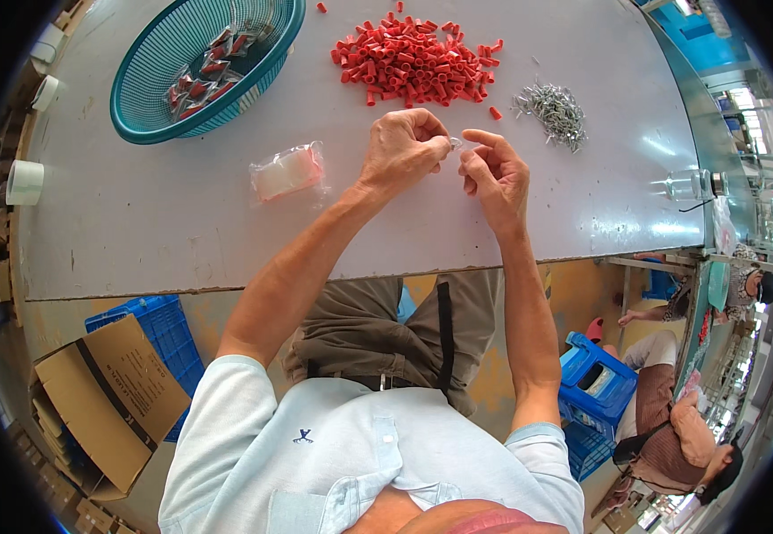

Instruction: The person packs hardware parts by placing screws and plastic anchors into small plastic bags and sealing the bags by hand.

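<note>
Over the table, my left hand (404, 149) is closed, thumb and forefinger pinching a small clear, shiny piece (455, 142); its kind is too small to tell. My right hand (497, 178) is close beside it, forefinger and thumb apart, the other fingers curled in. I see nothing between its thumb and forefinger. Just beyond both hands lies a heap of red tubular caps (417, 62). Small silvery metal pieces (554, 114) form a pile to its right. Left of my left forearm lies a clear plastic packet (288, 173) with a pale, reddish-edged stack inside.
A teal basket (124, 116) at the far left holds small clear bags with red pieces. A roll of tape (25, 182) sits at the left edge, a clear bottle (689, 185) at the right. Below are a cardboard box (110, 400) and blue crates (168, 329). Other people (671, 436) sit at right.
</note>
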The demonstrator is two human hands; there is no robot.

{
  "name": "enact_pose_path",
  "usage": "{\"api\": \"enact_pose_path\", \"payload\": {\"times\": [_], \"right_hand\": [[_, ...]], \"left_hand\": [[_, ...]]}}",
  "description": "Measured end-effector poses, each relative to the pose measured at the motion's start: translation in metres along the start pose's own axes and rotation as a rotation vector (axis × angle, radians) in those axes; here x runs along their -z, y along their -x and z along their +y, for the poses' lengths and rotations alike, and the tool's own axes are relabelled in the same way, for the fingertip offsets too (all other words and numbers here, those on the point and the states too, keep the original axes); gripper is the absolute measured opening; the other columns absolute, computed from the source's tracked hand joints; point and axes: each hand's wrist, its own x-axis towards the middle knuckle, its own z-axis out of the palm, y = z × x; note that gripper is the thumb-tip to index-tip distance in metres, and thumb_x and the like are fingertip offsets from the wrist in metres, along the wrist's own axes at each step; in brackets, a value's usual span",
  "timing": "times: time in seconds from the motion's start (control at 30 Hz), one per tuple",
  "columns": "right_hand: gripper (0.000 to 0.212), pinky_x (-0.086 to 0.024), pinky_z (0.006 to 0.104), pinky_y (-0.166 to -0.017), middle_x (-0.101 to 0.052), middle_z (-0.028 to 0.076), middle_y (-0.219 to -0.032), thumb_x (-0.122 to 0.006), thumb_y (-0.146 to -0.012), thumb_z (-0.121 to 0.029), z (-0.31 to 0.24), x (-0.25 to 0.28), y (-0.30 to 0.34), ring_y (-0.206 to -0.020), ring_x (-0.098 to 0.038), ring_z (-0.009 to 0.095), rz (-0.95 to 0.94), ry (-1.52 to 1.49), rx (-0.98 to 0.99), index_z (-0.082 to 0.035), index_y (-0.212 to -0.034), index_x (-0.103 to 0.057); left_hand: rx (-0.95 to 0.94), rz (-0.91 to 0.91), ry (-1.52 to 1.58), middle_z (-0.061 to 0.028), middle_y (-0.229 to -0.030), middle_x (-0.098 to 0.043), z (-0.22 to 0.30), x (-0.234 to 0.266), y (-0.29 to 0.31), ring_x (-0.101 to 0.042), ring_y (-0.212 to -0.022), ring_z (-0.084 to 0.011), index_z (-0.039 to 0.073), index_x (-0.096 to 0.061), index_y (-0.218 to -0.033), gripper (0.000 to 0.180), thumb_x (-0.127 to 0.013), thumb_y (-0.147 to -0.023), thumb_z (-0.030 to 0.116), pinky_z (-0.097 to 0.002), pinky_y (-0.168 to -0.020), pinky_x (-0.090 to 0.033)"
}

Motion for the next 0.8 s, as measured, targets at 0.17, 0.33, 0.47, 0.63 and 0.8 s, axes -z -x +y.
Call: {"api": "enact_pose_path", "payload": {"times": [0.17,0.33,0.47,0.63,0.8], "right_hand": [[0.011,-0.051,0.0243,-0.06,-0.071,0.001,-0.076,-0.074,-0.093,-0.007,0.012,-0.005,-0.006,-0.064,-0.062,0.005,0.081,0.229,-0.024,-0.002,-0.103,-0.075],[0.012,-0.054,0.0293,-0.064,-0.074,0.005,-0.084,-0.078,-0.088,-0.009,0.01,0.021,-0.019,-0.068,-0.067,0.009,0.185,0.376,0.155,-0.003,-0.097,-0.073],[0.025,-0.057,0.0406,-0.071,-0.072,0.01,-0.107,-0.082,-0.085,-0.016,0.014,0.05,-0.054,-0.07,-0.067,0.022,0.224,0.907,0.255,-0.007,-0.107,-0.073],[0.019,-0.057,0.0398,-0.07,-0.073,0.008,-0.096,-0.08,-0.087,-0.016,0.039,0.052,-0.085,-0.071,-0.068,0.022,0.14,1.03,0.428,-0.006,-0.102,-0.074],[0.008,-0.057,0.027,-0.067,-0.073,0.003,-0.088,-0.074,-0.093,-0.007,0.003,0.022,-0.044,-0.074,-0.068,0.008,0.086,0.349,0.083,-0.001,-0.097,-0.07]], "left_hand": [[-0.207,0.036,-0.198,-0.01,-0.079,-0.075,-0.01,-0.007,0.004,-0.072,-0.069,-0.0144,-0.003,-0.075,-0.093,0.013,-0.071,-0.086,0.007,-0.0296,-0.066,-0.06],[-0.309,0.066,-0.389,-0.0059,-0.08,-0.075,-0.01,-0.007,0.005,-0.07,-0.071,-0.0099,-0.002,-0.075,-0.093,0.008,-0.072,-0.089,0.004,-0.0267,-0.068,-0.058],[-0.19,0.092,-0.233,-0.0052,-0.079,-0.074,-0.005,-0.006,0.002,-0.068,-0.07,-0.0086,-0.002,-0.074,-0.092,0.008,-0.071,-0.089,0.004,-0.0254,-0.066,-0.056],[-0.206,0.122,-0.224,-0.0044,-0.079,-0.074,-0.007,-0.005,0.0,-0.067,-0.069,-0.0078,-0.002,-0.075,-0.092,0.008,-0.071,-0.089,0.005,-0.0242,-0.065,-0.055],[-0.269,0.209,-0.253,-0.0071,-0.08,-0.076,-0.008,0.0,0.001,-0.07,-0.069,-0.01,0.0,-0.075,-0.093,0.007,-0.073,-0.088,0.005,-0.0265,-0.066,-0.058]]}}
